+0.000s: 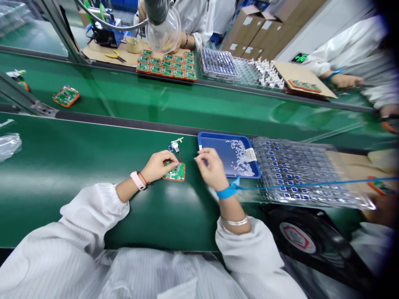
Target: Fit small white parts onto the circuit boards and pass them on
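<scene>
A green circuit board [179,172] with an orange rim lies on the green bench in front of me. My left hand [159,164] grips its upper left part, thumb across the top face and fingers curled at the far edge. A small white connector part [176,147] with a short dark cable sits just beyond the board, beside a small blue component [170,148]. My right hand [212,167] hovers at the left edge of a blue tray [215,143], thumb and fingertips pinched together; whatever is between them is too small to name. Many tiny whitish pieces [240,160] lie in the tray.
Right of the tray stands a clear plastic tray [314,174] of blue parts, crossed by a blue wrist-strap cord [311,183]. A black fan [299,236] is below it. Beyond the rail, another board [66,96] lies on the green belt; co-workers sit behind rows of boards [166,65].
</scene>
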A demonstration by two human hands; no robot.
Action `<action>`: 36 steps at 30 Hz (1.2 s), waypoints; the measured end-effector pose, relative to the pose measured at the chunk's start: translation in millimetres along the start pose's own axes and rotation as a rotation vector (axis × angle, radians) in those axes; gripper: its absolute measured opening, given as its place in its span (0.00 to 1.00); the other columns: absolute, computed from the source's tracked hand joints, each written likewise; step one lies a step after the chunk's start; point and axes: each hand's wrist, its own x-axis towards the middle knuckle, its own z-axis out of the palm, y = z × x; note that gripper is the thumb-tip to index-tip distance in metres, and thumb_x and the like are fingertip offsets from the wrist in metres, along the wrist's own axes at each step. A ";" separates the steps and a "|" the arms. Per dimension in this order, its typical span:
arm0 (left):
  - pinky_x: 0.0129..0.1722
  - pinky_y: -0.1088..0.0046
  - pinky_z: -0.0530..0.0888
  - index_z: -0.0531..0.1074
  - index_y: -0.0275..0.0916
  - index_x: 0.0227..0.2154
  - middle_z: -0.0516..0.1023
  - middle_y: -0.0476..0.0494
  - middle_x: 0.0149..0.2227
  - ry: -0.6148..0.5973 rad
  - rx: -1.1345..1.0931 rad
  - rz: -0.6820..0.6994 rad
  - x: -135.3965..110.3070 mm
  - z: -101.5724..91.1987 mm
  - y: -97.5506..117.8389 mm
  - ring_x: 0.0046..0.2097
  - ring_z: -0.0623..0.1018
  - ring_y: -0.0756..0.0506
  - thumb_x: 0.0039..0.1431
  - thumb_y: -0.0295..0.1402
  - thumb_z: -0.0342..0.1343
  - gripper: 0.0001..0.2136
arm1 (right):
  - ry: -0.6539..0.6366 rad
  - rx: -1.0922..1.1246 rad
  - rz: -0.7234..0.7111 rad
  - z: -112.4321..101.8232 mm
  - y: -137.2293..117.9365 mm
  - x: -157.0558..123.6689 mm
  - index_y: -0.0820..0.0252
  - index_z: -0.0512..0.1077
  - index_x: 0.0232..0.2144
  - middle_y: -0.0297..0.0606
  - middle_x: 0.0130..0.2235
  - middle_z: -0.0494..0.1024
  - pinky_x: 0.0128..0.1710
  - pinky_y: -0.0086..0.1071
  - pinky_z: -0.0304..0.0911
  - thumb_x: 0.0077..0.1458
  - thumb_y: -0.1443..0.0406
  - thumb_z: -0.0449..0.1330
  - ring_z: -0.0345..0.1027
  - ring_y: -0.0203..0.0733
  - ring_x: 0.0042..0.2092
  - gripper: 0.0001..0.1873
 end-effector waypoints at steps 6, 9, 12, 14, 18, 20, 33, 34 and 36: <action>0.43 0.68 0.71 0.76 0.38 0.29 0.78 0.44 0.35 -0.026 -0.035 0.009 -0.2 3.7 -0.9 0.39 0.76 0.46 0.54 0.31 0.55 0.05 | -0.119 0.168 0.034 37.8 -29.2 -13.3 0.58 0.65 0.26 0.42 0.39 0.67 0.44 0.39 0.62 0.55 0.67 0.52 0.63 0.42 0.44 0.06; 0.43 0.69 0.71 0.76 0.38 0.27 0.78 0.45 0.34 -0.028 -0.004 -0.007 0.4 4.6 -2.6 0.38 0.76 0.47 0.52 0.29 0.56 0.04 | -0.127 0.151 0.036 39.9 -23.3 -13.7 0.58 0.65 0.25 0.42 0.39 0.67 0.46 0.41 0.61 0.54 0.68 0.52 0.63 0.43 0.44 0.06; 0.41 0.70 0.72 0.75 0.38 0.24 0.78 0.46 0.33 -0.043 0.037 -0.034 1.1 4.0 -2.2 0.36 0.76 0.47 0.50 0.28 0.56 0.04 | -0.162 0.148 0.040 40.7 -20.6 -13.0 0.58 0.64 0.24 0.41 0.38 0.67 0.45 0.41 0.61 0.53 0.68 0.52 0.63 0.43 0.43 0.06; 0.40 0.70 0.72 0.75 0.38 0.23 0.78 0.46 0.31 -0.063 0.073 -0.049 2.3 3.0 -1.1 0.35 0.76 0.47 0.50 0.27 0.56 0.05 | -0.190 0.162 0.066 42.2 -20.4 -12.2 0.59 0.64 0.24 0.41 0.38 0.67 0.43 0.38 0.62 0.53 0.69 0.52 0.63 0.41 0.42 0.07; 0.40 0.70 0.71 0.75 0.37 0.23 0.78 0.46 0.31 -0.102 0.140 -0.100 7.3 1.3 0.7 0.35 0.76 0.46 0.50 0.27 0.55 0.06 | -0.218 0.178 0.105 45.4 -19.0 -8.8 0.60 0.64 0.23 0.41 0.37 0.66 0.37 0.34 0.62 0.52 0.70 0.52 0.63 0.39 0.38 0.07; 0.39 0.71 0.70 0.74 0.36 0.22 0.78 0.46 0.31 -0.123 0.176 -0.123 9.4 0.2 0.7 0.35 0.76 0.47 0.50 0.26 0.54 0.06 | -0.227 0.166 0.094 46.5 -18.0 -7.0 0.60 0.64 0.22 0.40 0.35 0.66 0.38 0.34 0.62 0.52 0.70 0.52 0.62 0.38 0.37 0.07; 0.49 0.59 0.67 0.64 0.40 0.51 0.72 0.38 0.49 -0.188 0.475 0.246 -19.9 -10.3 -15.5 0.51 0.71 0.38 0.54 0.46 0.54 0.24 | -0.412 -0.638 -0.271 0.6 -78.9 59.1 0.67 0.71 0.33 0.44 0.41 0.71 0.40 0.37 0.62 0.55 0.64 0.54 0.63 0.45 0.42 0.10; 0.48 0.59 0.68 0.64 0.40 0.51 0.72 0.38 0.49 -0.192 0.481 0.256 -18.3 -10.2 -17.5 0.50 0.72 0.38 0.54 0.46 0.54 0.24 | -0.400 -0.706 -0.313 -8.7 -86.8 69.5 0.67 0.71 0.34 0.44 0.43 0.71 0.39 0.37 0.62 0.56 0.64 0.53 0.63 0.45 0.43 0.10; 0.46 0.59 0.70 0.65 0.41 0.50 0.74 0.39 0.47 -0.194 0.470 0.231 -14.9 -10.9 -18.7 0.47 0.74 0.38 0.51 0.47 0.56 0.25 | -0.391 -0.816 -0.360 -30.0 -98.2 84.5 0.65 0.71 0.35 0.42 0.44 0.71 0.41 0.35 0.61 0.57 0.67 0.51 0.63 0.43 0.44 0.09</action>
